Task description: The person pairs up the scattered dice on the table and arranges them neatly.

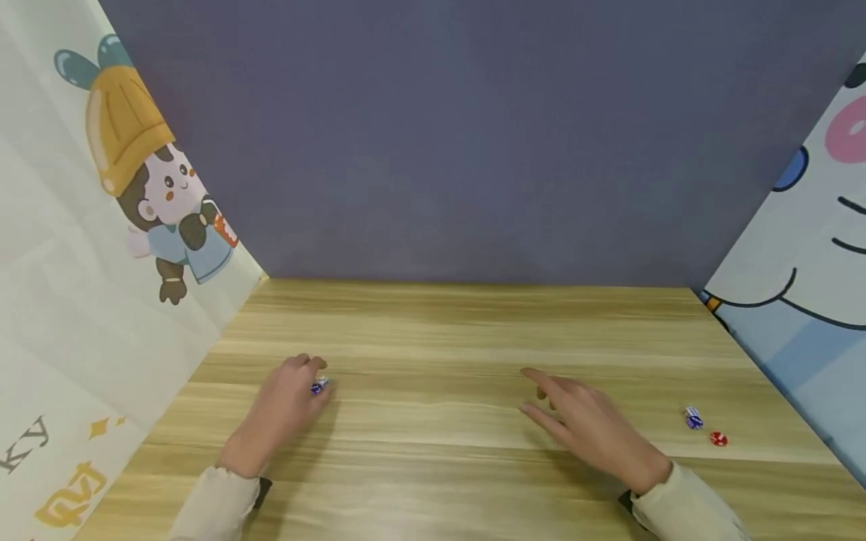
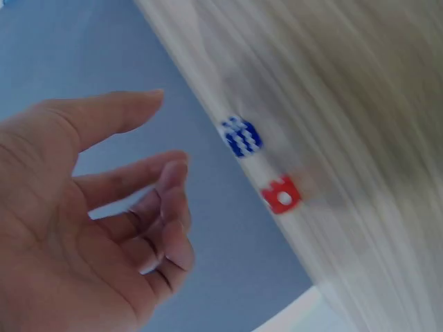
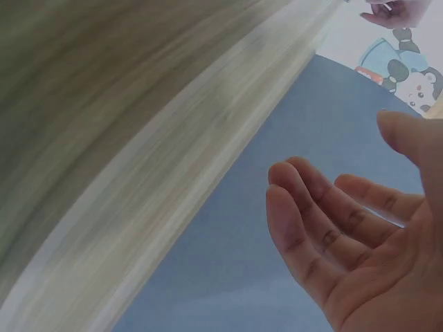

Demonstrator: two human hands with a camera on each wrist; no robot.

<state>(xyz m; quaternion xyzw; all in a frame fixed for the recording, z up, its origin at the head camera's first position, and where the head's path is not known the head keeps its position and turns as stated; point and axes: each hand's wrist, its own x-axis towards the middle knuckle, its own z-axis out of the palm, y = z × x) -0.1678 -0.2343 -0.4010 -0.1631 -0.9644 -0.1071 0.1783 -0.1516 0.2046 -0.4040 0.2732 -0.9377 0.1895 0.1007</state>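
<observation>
**A:** Where are the hands?

**B:** Both are over the wooden desk [image 1: 440,330], palms down, in pale sleeves. The left hand [image 1: 280,413] is in the desk's left half, about midway between the near and far edges. The right hand [image 1: 588,428] is in the right half, a little closer to the near edge. They are well apart.

**A:** Is either one holding anything?

**B:** No. The left wrist view shows the left palm bare, the fingers loosely bent and the thumb out. The right hand's fingers are stretched forward and slightly spread, and its wrist view shows an empty palm too.

**A:** And the dice?

**B:** A blue-and-white die [image 1: 318,386] lies on the desk right at the left hand's fingertips. From the head view I cannot tell whether a finger touches it or it sits just beside them. Nothing is curled round it.

**A:** Are there others?

**B:** Two, near the desk's right edge, to the right of the right hand and clear of it. A second blue die [image 1: 693,418] sits just beside a red die [image 1: 719,438], which lies slightly nearer the near edge. The left wrist view shows the pair blurred.

**A:** What is around the desk?

**B:** A grey-violet back wall [image 1: 460,150] stands along the far edge, and a cartoon sheet [image 1: 101,225] along the left edge. Another cartoon panel [image 1: 805,263] stands along the right.
</observation>
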